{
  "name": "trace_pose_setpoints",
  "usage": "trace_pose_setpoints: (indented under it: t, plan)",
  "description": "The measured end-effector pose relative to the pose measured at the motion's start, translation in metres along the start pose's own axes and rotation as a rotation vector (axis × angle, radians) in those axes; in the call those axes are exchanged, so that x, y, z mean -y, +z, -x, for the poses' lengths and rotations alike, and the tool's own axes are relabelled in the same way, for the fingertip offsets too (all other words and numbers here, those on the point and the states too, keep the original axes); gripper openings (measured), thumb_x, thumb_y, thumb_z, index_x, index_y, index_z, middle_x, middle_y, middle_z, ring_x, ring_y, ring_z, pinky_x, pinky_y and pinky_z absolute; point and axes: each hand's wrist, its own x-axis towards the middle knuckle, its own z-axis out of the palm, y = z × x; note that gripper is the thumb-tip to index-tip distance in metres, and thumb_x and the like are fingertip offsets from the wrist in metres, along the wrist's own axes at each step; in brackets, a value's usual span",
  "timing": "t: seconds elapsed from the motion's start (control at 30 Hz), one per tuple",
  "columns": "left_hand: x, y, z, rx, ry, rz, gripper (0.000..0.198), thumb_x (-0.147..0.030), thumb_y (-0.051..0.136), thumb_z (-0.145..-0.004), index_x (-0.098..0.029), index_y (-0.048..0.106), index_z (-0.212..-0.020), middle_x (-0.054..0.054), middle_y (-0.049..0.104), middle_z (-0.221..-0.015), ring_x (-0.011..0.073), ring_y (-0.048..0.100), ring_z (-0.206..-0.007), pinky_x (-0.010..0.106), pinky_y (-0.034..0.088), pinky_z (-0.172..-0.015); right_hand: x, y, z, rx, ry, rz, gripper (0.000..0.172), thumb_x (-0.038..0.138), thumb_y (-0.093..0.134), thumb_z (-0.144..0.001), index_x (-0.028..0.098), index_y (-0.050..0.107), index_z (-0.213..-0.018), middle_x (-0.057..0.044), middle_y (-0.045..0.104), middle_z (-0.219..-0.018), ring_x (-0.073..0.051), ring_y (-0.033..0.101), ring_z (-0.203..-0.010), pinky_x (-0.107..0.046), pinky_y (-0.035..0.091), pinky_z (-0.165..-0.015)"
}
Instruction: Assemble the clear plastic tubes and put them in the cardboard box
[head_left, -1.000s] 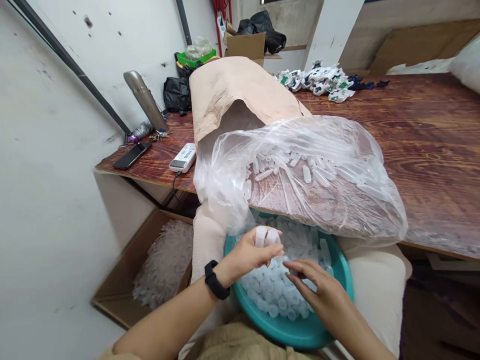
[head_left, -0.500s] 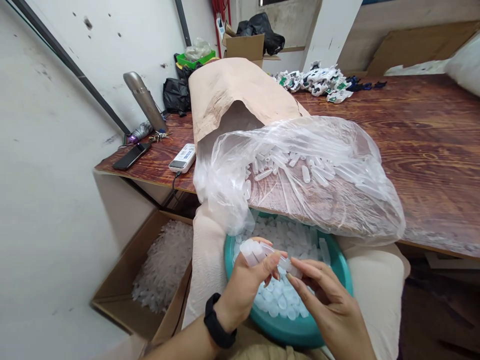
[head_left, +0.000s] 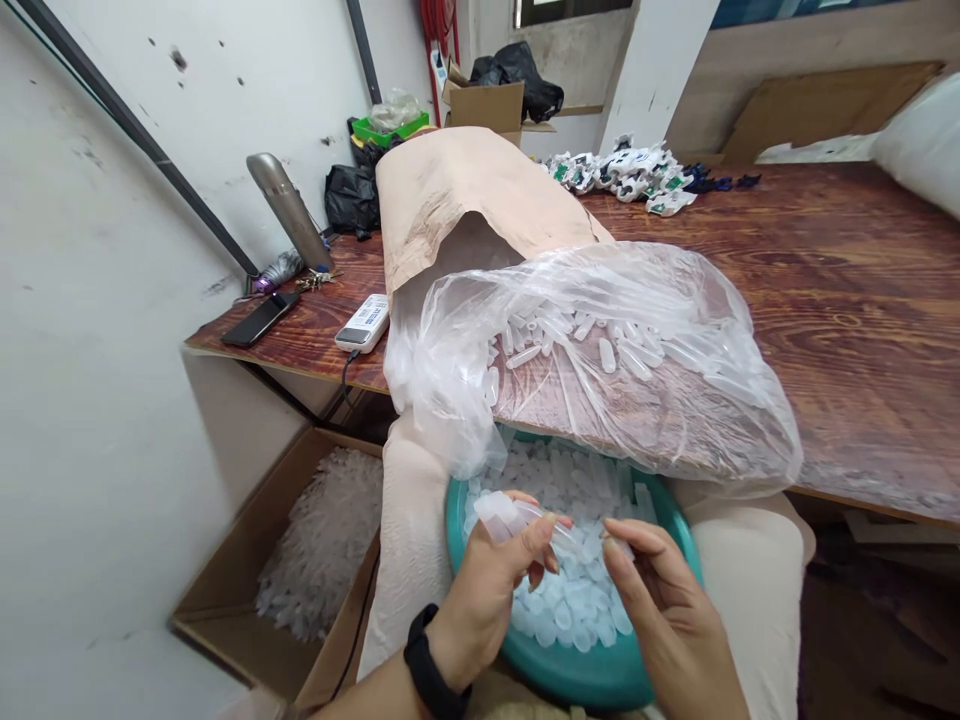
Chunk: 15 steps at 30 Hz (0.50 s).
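Note:
Over a teal basin (head_left: 570,685) on the lap, my left hand (head_left: 491,565) is closed around several translucent plastic pieces (head_left: 501,515). My right hand (head_left: 660,590) is to its right, thumb and fingertips pinched together on a small translucent piece that is mostly hidden. The two hands are apart. Many small translucent caps (head_left: 566,605) fill the basin below them. Behind it, a clear plastic bag (head_left: 675,290) lies at the table edge with translucent tubes (head_left: 607,355) inside.
A brown paper sack (head_left: 487,180) stands behind the bag on the wooden table (head_left: 847,300). A phone (head_left: 261,318), white power bank (head_left: 364,322) and metal bottle (head_left: 289,205) are at left. An open carton (head_left: 225,600) of translucent pieces is low left.
My right hand has moved right, away from my left hand, which keeps its hold on the pieces. The view has shifted slightly.

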Motion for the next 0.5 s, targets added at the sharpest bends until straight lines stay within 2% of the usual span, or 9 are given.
trace_pose_setpoints:
  t: [0.07,0.13,0.2,0.3,0.4,0.43,0.5]
  plan:
    - [0.002,0.002,0.002,0.018,-0.069,0.036,0.044,-0.041,0.084,-0.073,-0.017,0.054,-0.093,0.000,0.069,-0.073,0.0073,0.054,-0.056,0.019,0.033,-0.050,-0.002,0.005,0.000,-0.065,-0.005,-0.107,0.008,0.033,0.070,-0.089,0.027,0.068,-0.092,-0.002,0.068,-0.097,-0.016,0.068,-0.091,-0.022,0.057,-0.078]
    - [0.005,0.004,0.002,0.018,-0.120,0.087,0.044,-0.041,0.086,-0.071,-0.017,0.056,-0.092,-0.003,0.063,-0.064,0.0073,0.053,-0.056,0.019,0.034,-0.051,-0.003,0.009,-0.001,-0.049,-0.030,-0.182,0.005,0.030,0.071,-0.088,0.027,0.068,-0.089,-0.003,0.070,-0.098,-0.017,0.069,-0.092,-0.023,0.057,-0.080]
    - [0.007,0.005,0.001,-0.008,-0.152,0.147,0.045,-0.042,0.089,-0.067,-0.016,0.060,-0.091,-0.003,0.062,-0.063,0.0075,0.054,-0.056,0.019,0.036,-0.051,-0.004,0.012,0.000,0.011,-0.061,-0.173,0.006,0.027,0.069,-0.090,0.028,0.071,-0.095,-0.003,0.072,-0.101,-0.018,0.070,-0.095,-0.024,0.057,-0.082]
    - [0.009,0.005,-0.004,-0.054,-0.215,0.208,0.050,-0.041,0.095,-0.055,-0.015,0.064,-0.085,-0.002,0.062,-0.062,0.0079,0.055,-0.055,0.018,0.036,-0.049,-0.007,0.014,0.002,0.076,-0.090,-0.081,0.020,0.026,0.067,-0.092,0.031,0.073,-0.110,-0.004,0.072,-0.104,-0.018,0.069,-0.095,-0.022,0.057,-0.078]
    - [0.011,0.002,-0.010,-0.104,-0.283,0.216,0.053,-0.039,0.098,-0.045,-0.015,0.068,-0.080,-0.001,0.063,-0.061,0.0092,0.057,-0.053,0.017,0.036,-0.046,-0.011,0.019,0.006,0.031,-0.108,-0.055,0.023,0.029,0.062,-0.095,0.031,0.072,-0.116,-0.006,0.069,-0.105,-0.019,0.069,-0.096,-0.023,0.057,-0.079]
    - [0.012,0.001,-0.011,-0.123,-0.285,0.196,0.052,-0.039,0.098,-0.044,-0.015,0.068,-0.078,-0.001,0.064,-0.061,0.0100,0.058,-0.053,0.018,0.037,-0.046,-0.012,0.022,0.008,-0.004,-0.123,-0.065,0.023,0.032,0.058,-0.098,0.030,0.073,-0.116,-0.006,0.068,-0.104,-0.020,0.068,-0.098,-0.026,0.057,-0.084]
    - [0.013,-0.001,-0.014,-0.160,-0.228,0.118,0.046,-0.041,0.096,-0.049,-0.016,0.069,-0.077,0.000,0.064,-0.059,0.0126,0.061,-0.053,0.019,0.040,-0.046,-0.015,0.027,0.010,-0.022,-0.122,-0.070,0.023,0.035,0.060,-0.097,0.030,0.074,-0.114,-0.006,0.068,-0.101,-0.020,0.069,-0.091,-0.028,0.057,-0.082]
